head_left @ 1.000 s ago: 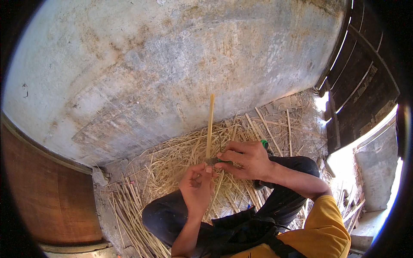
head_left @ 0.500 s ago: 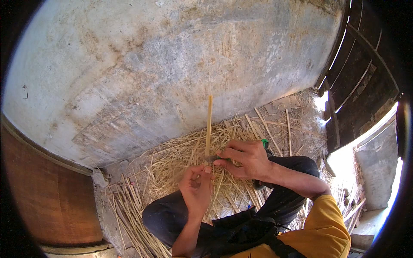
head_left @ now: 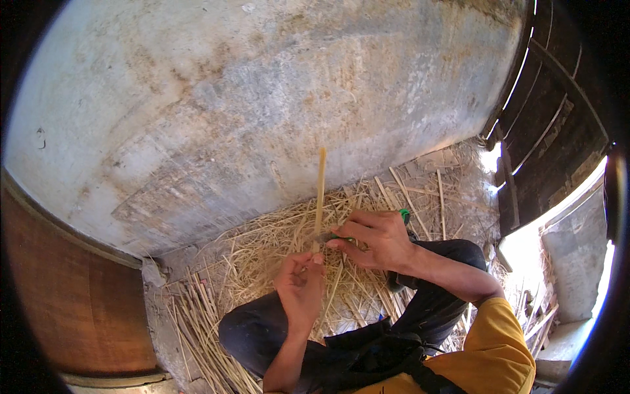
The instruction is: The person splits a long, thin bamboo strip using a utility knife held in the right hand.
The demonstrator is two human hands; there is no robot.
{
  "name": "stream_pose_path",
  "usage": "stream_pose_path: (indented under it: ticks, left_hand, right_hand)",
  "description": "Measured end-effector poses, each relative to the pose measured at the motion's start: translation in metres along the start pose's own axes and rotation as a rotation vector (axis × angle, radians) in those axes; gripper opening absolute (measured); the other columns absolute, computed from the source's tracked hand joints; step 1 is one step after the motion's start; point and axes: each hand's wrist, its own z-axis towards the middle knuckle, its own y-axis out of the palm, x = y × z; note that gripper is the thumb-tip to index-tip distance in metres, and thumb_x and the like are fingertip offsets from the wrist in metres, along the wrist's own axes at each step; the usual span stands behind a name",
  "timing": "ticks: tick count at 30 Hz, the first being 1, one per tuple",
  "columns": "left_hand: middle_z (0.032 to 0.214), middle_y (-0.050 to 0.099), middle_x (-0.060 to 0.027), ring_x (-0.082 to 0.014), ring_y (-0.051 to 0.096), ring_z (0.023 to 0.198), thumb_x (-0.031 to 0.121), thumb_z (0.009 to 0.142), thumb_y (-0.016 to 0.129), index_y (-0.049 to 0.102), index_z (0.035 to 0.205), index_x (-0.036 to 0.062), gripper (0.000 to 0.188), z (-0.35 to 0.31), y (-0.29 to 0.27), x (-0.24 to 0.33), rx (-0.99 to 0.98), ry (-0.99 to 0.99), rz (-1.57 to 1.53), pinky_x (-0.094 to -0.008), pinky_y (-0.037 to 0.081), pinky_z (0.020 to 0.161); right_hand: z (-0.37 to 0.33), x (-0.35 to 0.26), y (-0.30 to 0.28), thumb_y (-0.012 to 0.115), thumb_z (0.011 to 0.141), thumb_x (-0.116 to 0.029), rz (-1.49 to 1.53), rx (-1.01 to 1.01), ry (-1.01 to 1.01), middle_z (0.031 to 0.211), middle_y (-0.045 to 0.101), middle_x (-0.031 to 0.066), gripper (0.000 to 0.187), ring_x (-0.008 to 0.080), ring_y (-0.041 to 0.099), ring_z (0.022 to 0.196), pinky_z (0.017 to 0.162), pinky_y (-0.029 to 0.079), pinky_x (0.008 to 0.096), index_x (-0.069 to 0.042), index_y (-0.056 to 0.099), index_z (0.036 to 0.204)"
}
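Observation:
Pinched at its lower end by my left hand (head_left: 302,284), a pale yellow bamboo strip (head_left: 320,190) stands upright, pointing away from me. My right hand (head_left: 374,241) is closed round a knife with a green handle (head_left: 405,216). The end of that handle sticks out beyond my knuckles. The dark blade (head_left: 324,237) lies across the strip, just above my left fingertips. My right fingers hide most of the handle. Whether the blade has cut into the strip, I cannot tell.
Thin shavings (head_left: 269,246) cover the floor beneath my hands. A bundle of split strips (head_left: 203,322) lies to the left of my knee. Ahead rises a stained grey wall (head_left: 262,118); a brown wooden panel (head_left: 72,289) stands at left. Loose sticks (head_left: 441,203) lie at the right.
The knife blade and my right hand have shifted very slightly away from me along the strip. My left hand keeps its pinch in nearly the same place.

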Motion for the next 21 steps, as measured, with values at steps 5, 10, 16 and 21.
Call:
stream_pose_path:
  ticks: [5,10,16,21]
  left_hand:
    - [0.071,0.058,0.0023,-0.0012,0.043,0.051,0.011,0.101,0.064,0.06,0.099,0.0056,0.007,0.0,0.0,-0.001,0.014,0.011,-0.001,-0.0204,0.031,0.044]
    - [0.075,0.061,0.0011,-0.0032,0.051,0.06,0.007,0.099,0.066,0.061,0.101,0.0034,0.006,-0.001,-0.003,0.002,0.0,-0.048,-0.02,-0.0209,0.038,0.052]
    - [0.08,0.068,-0.0017,-0.006,0.06,0.073,0.005,0.096,0.069,0.064,0.101,-0.0009,0.009,-0.017,0.002,0.006,-0.11,0.024,0.172,-0.0231,0.048,0.065]
    - [0.081,0.07,-0.0046,-0.0069,0.064,0.076,0.005,0.096,0.069,0.066,0.104,-0.0021,0.011,-0.017,0.003,0.016,-0.2,0.04,0.188,-0.0237,0.051,0.068]
  right_hand:
    - [0.003,0.0,0.0,0.083,0.08,-0.023,-0.014,0.005,0.0,0.074,0.063,0.0038,0.02,0.0233,0.065,0.058,0.048,0.05,0.0362,-0.013,0.072,0.094]
    - [0.004,-0.001,-0.003,0.086,0.078,-0.016,-0.03,0.003,0.005,0.075,0.066,0.0073,0.018,0.0236,0.066,0.06,0.051,0.049,0.0325,-0.007,0.073,0.087]
    - [0.033,0.06,-0.036,0.077,0.09,-0.02,-0.048,0.281,0.287,0.069,0.062,0.0081,0.019,0.0216,0.058,0.057,0.055,0.045,0.0325,-0.004,0.068,0.093]
    - [0.033,0.088,-0.05,0.073,0.095,-0.022,0.165,0.369,0.498,0.07,0.057,-0.0009,0.019,0.0081,0.049,0.059,0.053,0.037,0.0279,-0.004,0.066,0.096]
